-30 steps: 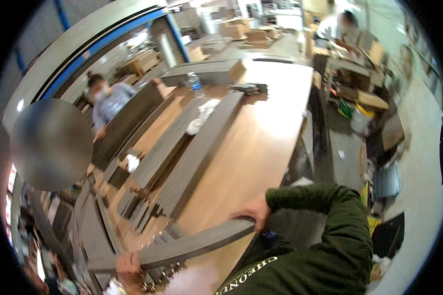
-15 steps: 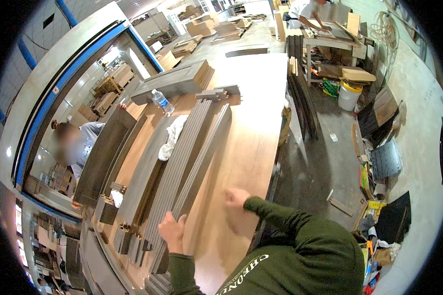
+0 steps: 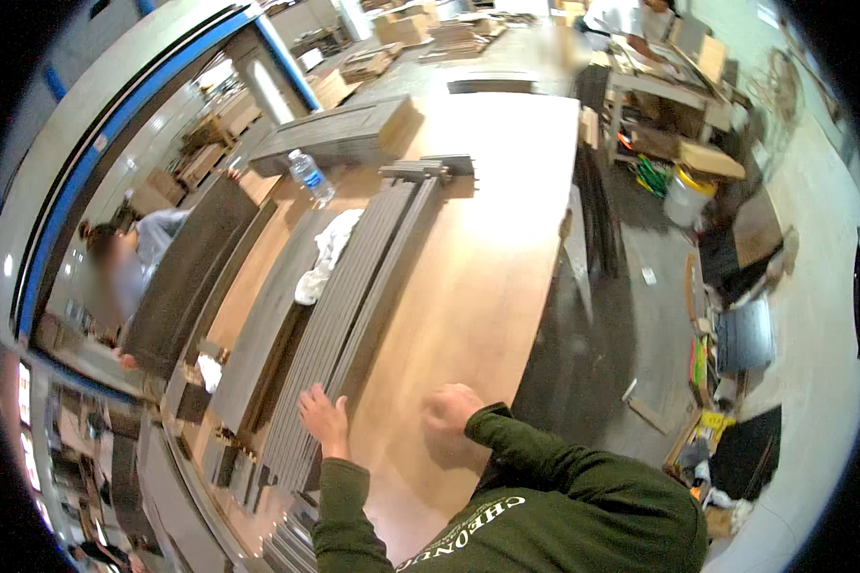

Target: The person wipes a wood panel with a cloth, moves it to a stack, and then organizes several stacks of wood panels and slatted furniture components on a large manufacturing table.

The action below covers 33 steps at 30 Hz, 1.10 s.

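Slats (image 3: pixel 342 304) are best aligned flush, left hand (image 3: pixel 325 420) spread empty over them; right hand (image 3: pixel 452 409) half-curled, contents unclear, above bench (image 3: pixel 478 286).

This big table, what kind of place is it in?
Probably a woodworking or furniture workshop: long grey strips lie on the big table, with stacked panels near its far end.

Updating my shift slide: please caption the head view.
Left hand at long grey strips, right hand over the brown tabletop, bottle beyond.
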### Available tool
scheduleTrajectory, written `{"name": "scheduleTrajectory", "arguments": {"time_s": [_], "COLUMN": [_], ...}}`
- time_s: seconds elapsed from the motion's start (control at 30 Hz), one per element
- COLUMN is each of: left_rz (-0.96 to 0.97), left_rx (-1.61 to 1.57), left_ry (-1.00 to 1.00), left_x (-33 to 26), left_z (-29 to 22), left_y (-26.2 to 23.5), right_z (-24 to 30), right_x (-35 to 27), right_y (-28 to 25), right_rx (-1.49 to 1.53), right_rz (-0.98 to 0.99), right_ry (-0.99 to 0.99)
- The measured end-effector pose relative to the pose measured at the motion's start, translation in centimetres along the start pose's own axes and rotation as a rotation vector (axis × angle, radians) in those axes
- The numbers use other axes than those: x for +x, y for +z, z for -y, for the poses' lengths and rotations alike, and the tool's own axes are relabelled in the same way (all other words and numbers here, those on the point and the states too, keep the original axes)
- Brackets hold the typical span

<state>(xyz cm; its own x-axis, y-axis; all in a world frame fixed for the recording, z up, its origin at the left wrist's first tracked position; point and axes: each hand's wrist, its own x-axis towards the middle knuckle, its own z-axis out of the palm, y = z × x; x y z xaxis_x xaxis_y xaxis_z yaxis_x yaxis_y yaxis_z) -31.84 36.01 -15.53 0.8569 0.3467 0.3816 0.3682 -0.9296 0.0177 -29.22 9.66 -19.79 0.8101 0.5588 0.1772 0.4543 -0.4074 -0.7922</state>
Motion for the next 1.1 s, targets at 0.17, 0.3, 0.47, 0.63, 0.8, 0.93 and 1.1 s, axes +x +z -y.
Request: {"name": "scheduleTrajectory", "arguments": {"time_s": [0.17, 0.3, 0.47, 0.63, 0.8, 0.93, 1.1], "left_rz": [0.043, 0.072, -0.228, -0.449, -0.296, 0.029, 0.276], "left_rx": [-0.111, -0.309, -0.274, -0.062, -0.271, -0.310, -0.262], "left_ry": [-0.010, -0.052, -0.317, -0.680, -0.982, -0.973, -0.911], "left_x": [-1.2, -1.7, -8.9, -22.5, -36.4, -38.3, -37.0], "left_z": [2.0, 0.4, 14.5, 29.4, 38.8, 38.5, 39.1], "left_y": [1.8, -0.6, -9.2, -19.6, -18.8, -15.6, -16.8], "right_z": [-0.8, -1.7, -4.3, -3.9, 3.8, 7.5, 18.1], "right_x": [-0.2, -1.1, 0.4, -0.7, -5.6, -7.0, -7.0], "right_y": [1.8, 0.2, 4.1, 6.5, 15.7, 24.1, 29.1], "right_rx": [-0.051, 0.057, 0.180, 0.351, 0.379, 0.380, 0.762], "right_rz": [-0.068, -0.087, -0.019, -0.083, 0.054, 0.140, 0.340], "right_ry": [-0.077, 0.050, 0.064, 0.183, 0.180, 0.084, 0.236]}}
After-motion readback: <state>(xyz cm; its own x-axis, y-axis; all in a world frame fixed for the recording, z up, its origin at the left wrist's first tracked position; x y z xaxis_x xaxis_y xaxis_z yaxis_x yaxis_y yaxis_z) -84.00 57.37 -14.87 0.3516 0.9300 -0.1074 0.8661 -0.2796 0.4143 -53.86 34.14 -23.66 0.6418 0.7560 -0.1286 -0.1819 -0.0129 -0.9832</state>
